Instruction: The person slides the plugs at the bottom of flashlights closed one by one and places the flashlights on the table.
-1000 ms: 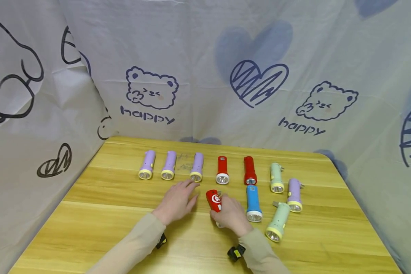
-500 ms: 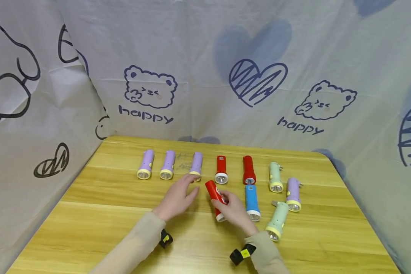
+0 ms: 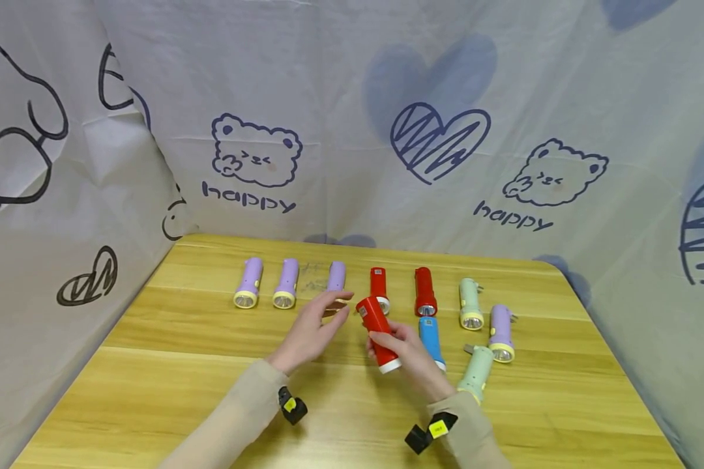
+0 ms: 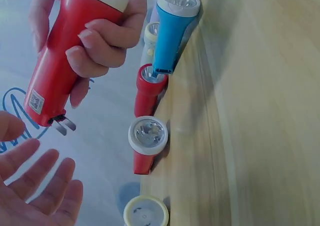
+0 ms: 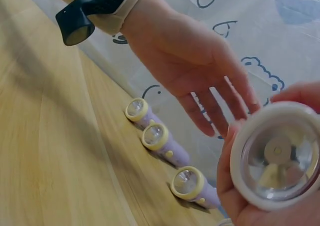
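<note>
1 red flashlight [image 3: 374, 317], gripped by the right hand [image 3: 413, 357] left of the blue flashlight [image 3: 430, 333], needed its prongs [image 4: 59, 128] kept off the spread left hand [image 3: 308, 335].

Wooden table [image 3: 152, 404]: far row, right-hand cluster

It is yellowish and grained, its far right corner rounded. Along the far side, left to right, lie the first purple torch [image 3: 249, 277], the second purple torch [image 3: 287, 279], grey marks [image 3: 315, 285], the third purple torch [image 3: 337, 276], a white-rimmed red torch [image 3: 378, 282], an all-red torch [image 3: 424, 288] and an upper green torch [image 3: 470, 301]. A blue torch [image 3: 430, 336] lies just nearer than the all-red torch; whether they touch is unclear. At right, the fourth purple torch [image 3: 501, 327] lies beside a slanted lower green torch [image 3: 478, 369], its lamp end partly hidden.
</note>
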Available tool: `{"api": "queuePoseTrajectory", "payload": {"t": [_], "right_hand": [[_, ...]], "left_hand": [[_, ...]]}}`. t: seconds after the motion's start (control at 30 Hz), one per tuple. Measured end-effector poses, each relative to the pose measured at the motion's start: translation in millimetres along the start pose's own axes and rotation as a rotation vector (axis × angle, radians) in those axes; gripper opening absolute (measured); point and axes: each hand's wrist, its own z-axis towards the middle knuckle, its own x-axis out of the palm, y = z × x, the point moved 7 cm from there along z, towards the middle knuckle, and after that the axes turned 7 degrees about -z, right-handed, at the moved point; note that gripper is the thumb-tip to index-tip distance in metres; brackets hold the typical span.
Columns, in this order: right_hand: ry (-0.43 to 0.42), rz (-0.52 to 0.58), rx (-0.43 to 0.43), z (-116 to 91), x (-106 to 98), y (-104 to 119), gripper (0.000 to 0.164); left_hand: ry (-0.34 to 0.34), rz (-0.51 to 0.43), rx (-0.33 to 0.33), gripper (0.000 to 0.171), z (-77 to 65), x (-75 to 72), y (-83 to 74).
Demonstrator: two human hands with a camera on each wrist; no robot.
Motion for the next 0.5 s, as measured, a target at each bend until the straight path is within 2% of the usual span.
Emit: {"api": "queuePoseTrajectory", "payload": {"t": [0.13,0.27,0.37,0.5], "right_hand": [[0.042,0.043,-0.044,-0.9,1.8,3.2,0.042],[0.066,0.077,-0.071,-1.5,3.1,5.9,0.039],[0.079,0.096,-0.078,-1.0,2.3,5.9,0.037],[0.076,0.102,-0.065,0.5,-1.0,3.6,0.034]], "left_hand": [[0.037,-0.051,0.035,0.038,0.8,4.8,-6.2],[0.071,-0.080,0.025,0.038,2.2,9.3,-8.8],[0.085,-0.075,0.005,0.037,2.7,10.8,-11.2],[0.092,-0.033,0.011,0.038,3.1,11.6,-14.8]]}}
